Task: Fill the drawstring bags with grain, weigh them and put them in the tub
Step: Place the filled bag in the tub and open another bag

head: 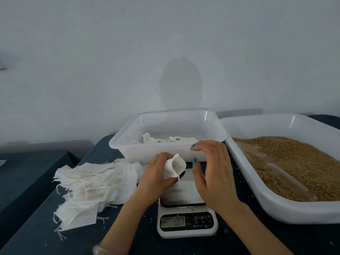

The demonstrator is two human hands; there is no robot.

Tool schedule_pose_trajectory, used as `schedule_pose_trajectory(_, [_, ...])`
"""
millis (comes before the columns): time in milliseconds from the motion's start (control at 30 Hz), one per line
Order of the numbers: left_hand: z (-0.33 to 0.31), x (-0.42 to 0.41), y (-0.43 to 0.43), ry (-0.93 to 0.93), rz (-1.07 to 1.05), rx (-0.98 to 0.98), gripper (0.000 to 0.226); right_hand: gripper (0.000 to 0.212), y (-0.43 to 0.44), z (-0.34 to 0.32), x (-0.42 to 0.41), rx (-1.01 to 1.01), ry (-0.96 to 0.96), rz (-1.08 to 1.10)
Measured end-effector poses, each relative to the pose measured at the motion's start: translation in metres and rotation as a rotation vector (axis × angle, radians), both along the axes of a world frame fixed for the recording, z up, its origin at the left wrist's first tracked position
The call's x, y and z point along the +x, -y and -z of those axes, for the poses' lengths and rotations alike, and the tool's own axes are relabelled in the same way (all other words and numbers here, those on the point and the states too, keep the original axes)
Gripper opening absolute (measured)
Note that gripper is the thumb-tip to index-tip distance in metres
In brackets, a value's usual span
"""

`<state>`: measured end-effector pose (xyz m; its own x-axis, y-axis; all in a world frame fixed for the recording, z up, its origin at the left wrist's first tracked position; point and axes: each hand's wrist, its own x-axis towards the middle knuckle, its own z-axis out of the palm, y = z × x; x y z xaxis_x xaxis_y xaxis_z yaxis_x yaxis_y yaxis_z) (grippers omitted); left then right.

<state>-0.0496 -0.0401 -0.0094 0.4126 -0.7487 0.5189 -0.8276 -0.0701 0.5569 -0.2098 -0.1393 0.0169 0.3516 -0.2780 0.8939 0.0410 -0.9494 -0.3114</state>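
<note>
My left hand (156, 173) grips a small white drawstring bag (174, 167) with its mouth held open, above the white kitchen scale (186, 223). My right hand (211, 173) hovers just right of the bag with fingers loosely curved and holds nothing. Behind the hands stands the white tub (165, 126) with a few filled bags (169, 139) in it. The grain (294, 162) fills a wide white tray (276, 208) on the right, and a clear scoop (266, 162) lies in the grain.
A heap of empty white drawstring bags (88, 186) lies left of the scale on the dark blue tablecloth (36, 236). Loose grains dot the cloth around the scale. A pale wall (165, 52) rises right behind the tub. A second dark table (27, 172) stands at the left.
</note>
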Motion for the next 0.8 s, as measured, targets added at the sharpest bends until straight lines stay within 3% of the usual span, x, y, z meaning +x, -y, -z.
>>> schedule_pose_trajectory(100, [0.001,0.002,0.001,-0.011,-0.037,-0.036,0.045,0.017,0.002,-0.042,-0.008,-0.116,-0.179,0.174])
schedule_pose_trajectory(167, [0.001,0.002,0.0,-0.027,-0.058,-0.048,0.043,0.012,0.023,-0.071,-0.019,-0.066,-0.394,0.224])
schedule_pose_trajectory(233, [0.001,0.001,0.0,-0.028,-0.061,-0.041,0.043,0.014,0.063,-0.096,-0.033,0.16,-0.698,0.264])
schedule_pose_trajectory(300, [0.002,0.001,0.0,-0.033,-0.068,-0.026,0.044,0.027,0.107,-0.11,-0.045,0.307,-1.048,0.447])
schedule_pose_trajectory(367, [0.003,0.002,0.001,-0.042,-0.076,-0.016,0.043,0.037,0.14,-0.105,-0.053,0.299,-1.353,0.626])
schedule_pose_trajectory(433, [0.005,0.003,0.001,-0.046,-0.078,-0.009,0.043,0.044,0.157,-0.086,-0.057,0.299,-1.577,0.674])
schedule_pose_trajectory(567, [0.008,0.004,0.003,-0.054,-0.08,-0.006,0.044,0.05,0.163,-0.057,-0.063,0.36,-1.678,0.651])
schedule_pose_trajectory(700, [0.011,0.005,0.003,-0.053,-0.087,0.012,0.045,0.032,0.166,-0.056,-0.06,0.364,-1.683,0.667])
schedule_pose_trajectory(800, [0.011,0.005,0.002,-0.057,-0.085,0.015,0.04,0.019,0.173,-0.052,-0.06,0.362,-1.545,0.69])
